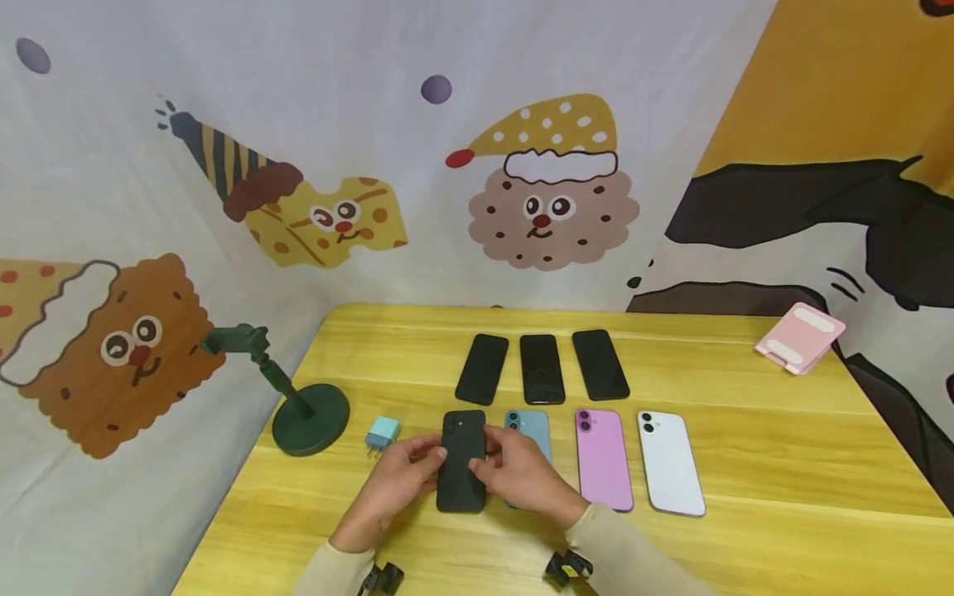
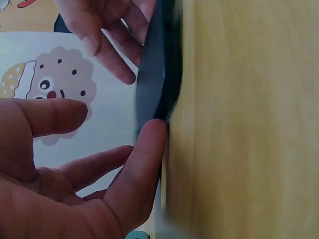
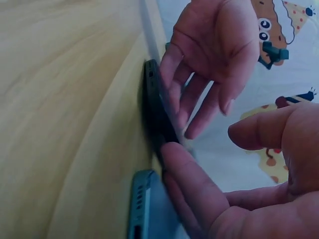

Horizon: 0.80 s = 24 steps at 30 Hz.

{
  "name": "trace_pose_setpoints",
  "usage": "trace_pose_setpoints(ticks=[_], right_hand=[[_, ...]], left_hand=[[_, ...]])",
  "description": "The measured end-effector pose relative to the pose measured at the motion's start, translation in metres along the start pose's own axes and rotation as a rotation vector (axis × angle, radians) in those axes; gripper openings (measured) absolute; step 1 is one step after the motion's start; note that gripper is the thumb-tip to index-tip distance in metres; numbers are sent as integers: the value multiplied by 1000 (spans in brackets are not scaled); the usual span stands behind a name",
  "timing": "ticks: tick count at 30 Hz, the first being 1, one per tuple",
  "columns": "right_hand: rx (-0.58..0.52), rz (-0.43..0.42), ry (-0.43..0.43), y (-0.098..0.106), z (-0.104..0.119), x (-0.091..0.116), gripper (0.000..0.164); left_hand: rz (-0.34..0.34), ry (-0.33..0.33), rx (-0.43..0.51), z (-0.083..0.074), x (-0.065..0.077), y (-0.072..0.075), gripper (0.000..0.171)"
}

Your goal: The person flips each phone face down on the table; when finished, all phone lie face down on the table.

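Observation:
Between my two hands, a black smartphone (image 1: pixel 462 480) has its back and camera corner facing up. My left hand (image 1: pixel 398 484) holds its left edge with the fingers, and my right hand (image 1: pixel 525 476) holds the opposite edge. In the left wrist view the phone (image 2: pixel 152 74) is seen edge-on, close over the wooden table, with fingertips at its edge and lower corner. The right wrist view shows the phone's end with its port. A blue smartphone (image 1: pixel 535 429) lies just right, partly hidden beneath my right hand.
Farther right lie a pink smartphone (image 1: pixel 605 463) and a white smartphone (image 1: pixel 672 463). Behind are three dark phones, including one in the middle (image 1: pixel 542 368). A light blue charger plug (image 1: pixel 383 432) and green lamp-shaped stand (image 1: pixel 309 418) are left; a pink folding stand (image 1: pixel 801 338) is back right.

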State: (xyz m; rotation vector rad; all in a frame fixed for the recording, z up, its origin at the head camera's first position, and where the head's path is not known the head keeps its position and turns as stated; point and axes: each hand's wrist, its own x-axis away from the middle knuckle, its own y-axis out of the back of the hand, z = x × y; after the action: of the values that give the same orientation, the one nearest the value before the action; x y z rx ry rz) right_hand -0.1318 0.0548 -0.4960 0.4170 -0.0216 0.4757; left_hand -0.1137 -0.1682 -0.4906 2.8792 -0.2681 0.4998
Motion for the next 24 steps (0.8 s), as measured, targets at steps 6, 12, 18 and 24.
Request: trace_pose_setpoints(ticks=[6,12,18,24], right_hand=[[87,-14,-9,1,9,5,63],[29,19,-79,8,12,9,68],[27,42,-70,15,9,8,63],[61,33,14,25,9,2,50]], left_hand=[[-13,-2,-8,-1,1,0,52],[-31,11,-25,-5,3,0,51],[-70,2,-99,-10,4,3,48],[-95,-86,-120,-18,-7,4,45]])
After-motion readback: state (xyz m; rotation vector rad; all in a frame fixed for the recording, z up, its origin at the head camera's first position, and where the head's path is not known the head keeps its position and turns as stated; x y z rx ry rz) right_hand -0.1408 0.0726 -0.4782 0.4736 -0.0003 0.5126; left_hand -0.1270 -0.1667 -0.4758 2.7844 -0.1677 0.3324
